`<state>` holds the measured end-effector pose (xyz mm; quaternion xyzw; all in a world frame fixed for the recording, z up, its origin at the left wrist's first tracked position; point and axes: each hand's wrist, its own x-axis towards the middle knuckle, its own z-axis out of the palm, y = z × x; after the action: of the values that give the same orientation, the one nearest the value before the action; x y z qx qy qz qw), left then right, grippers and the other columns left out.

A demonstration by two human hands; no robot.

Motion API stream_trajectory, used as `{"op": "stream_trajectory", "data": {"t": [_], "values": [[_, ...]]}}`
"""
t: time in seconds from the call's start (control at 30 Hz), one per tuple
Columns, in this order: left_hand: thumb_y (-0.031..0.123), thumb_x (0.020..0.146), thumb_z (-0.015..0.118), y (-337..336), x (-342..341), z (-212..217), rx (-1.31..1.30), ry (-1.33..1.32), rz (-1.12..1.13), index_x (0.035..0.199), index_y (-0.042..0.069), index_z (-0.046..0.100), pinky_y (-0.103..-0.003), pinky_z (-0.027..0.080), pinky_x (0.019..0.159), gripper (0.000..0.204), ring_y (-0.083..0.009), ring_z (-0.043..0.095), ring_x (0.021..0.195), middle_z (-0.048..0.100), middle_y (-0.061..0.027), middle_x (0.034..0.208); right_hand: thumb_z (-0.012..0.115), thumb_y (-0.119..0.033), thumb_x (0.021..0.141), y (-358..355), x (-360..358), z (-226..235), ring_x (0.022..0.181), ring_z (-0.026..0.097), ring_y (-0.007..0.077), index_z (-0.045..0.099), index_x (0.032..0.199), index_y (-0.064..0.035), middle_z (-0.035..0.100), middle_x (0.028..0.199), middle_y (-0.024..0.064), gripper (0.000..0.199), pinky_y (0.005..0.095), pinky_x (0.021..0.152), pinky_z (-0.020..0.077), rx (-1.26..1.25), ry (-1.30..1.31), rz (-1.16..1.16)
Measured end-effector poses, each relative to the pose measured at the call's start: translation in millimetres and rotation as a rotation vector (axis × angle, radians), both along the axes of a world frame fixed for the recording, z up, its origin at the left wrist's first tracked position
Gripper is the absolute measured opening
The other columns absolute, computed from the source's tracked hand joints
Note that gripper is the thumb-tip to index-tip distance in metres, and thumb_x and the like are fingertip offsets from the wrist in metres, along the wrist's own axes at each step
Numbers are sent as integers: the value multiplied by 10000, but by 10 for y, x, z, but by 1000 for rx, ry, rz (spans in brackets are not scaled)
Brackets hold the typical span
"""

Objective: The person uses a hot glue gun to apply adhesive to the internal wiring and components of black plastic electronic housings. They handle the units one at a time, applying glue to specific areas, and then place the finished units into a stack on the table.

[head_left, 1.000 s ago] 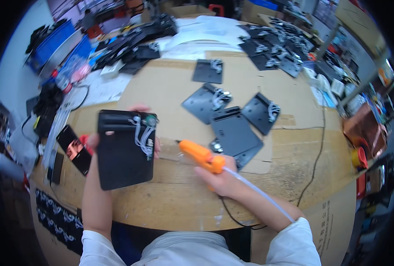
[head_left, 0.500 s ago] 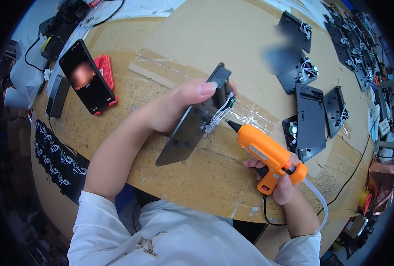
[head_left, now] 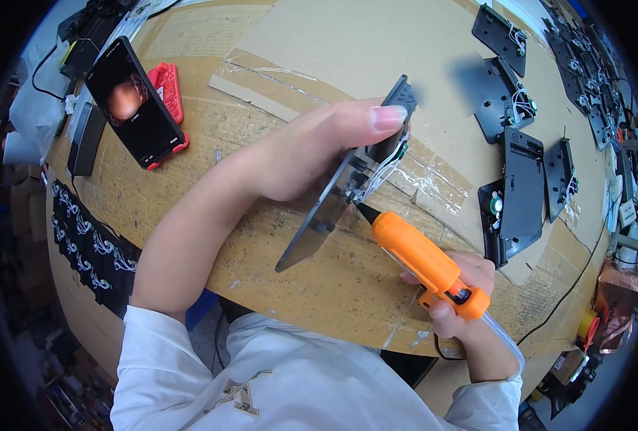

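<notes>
My left hand (head_left: 312, 151) grips a black plastic panel (head_left: 319, 223) and holds it tilted on edge above the cardboard-covered table (head_left: 190, 194). White wires and a small green part (head_left: 385, 164) sit on the panel's right face. In my right hand (head_left: 457, 289) is an orange glue gun (head_left: 421, 260). Its black nozzle touches the panel just below the wires. A clear tube runs back from the gun past my wrist.
Several more black panels with wiring (head_left: 521, 194) lie to the right and at the far right. A phone in a red case (head_left: 133, 104) and a red object (head_left: 167, 85) lie at the upper left. A patterned black strip (head_left: 89, 241) hangs at the table's left edge.
The view has closed in on the hands. My left hand has kept the panel raised on edge, and the glue gun's tip has moved up against the panel under the wires.
</notes>
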<state>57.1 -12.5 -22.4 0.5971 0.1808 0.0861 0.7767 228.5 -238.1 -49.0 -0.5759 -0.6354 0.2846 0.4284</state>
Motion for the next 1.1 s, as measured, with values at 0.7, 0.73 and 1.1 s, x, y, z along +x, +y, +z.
{"op": "stream_trajectory", "data": {"t": [0.7, 0.73, 1.1], "values": [[528, 951, 424, 21, -6, 33, 28, -47, -21, 946, 44, 561, -274, 394, 750, 503, -110, 458, 790, 509, -4, 850, 679, -546, 842, -29, -36, 11, 427, 449, 226, 544, 662, -58, 423, 545, 48, 538, 334, 414, 346, 4, 29, -31], [530, 950, 419, 12, -6, 55, 29, -45, -18, 971, 39, 563, -277, 396, 765, 513, -115, 464, 806, 514, -8, 867, 680, -543, 841, -29, -34, 14, 428, 448, 228, 542, 661, -58, 422, 546, 49, 536, 334, 415, 345, 2, 30, -30], [581, 908, 421, 8, -63, 39, -111, -16, -9, 1207, 71, 527, -298, 494, 590, 601, -145, 585, 664, 566, -56, 901, 691, -534, 828, -71, -10, -67, 436, 456, 242, 541, 651, -60, 416, 543, 55, 527, 346, 428, 348, -9, 48, -18]]}}
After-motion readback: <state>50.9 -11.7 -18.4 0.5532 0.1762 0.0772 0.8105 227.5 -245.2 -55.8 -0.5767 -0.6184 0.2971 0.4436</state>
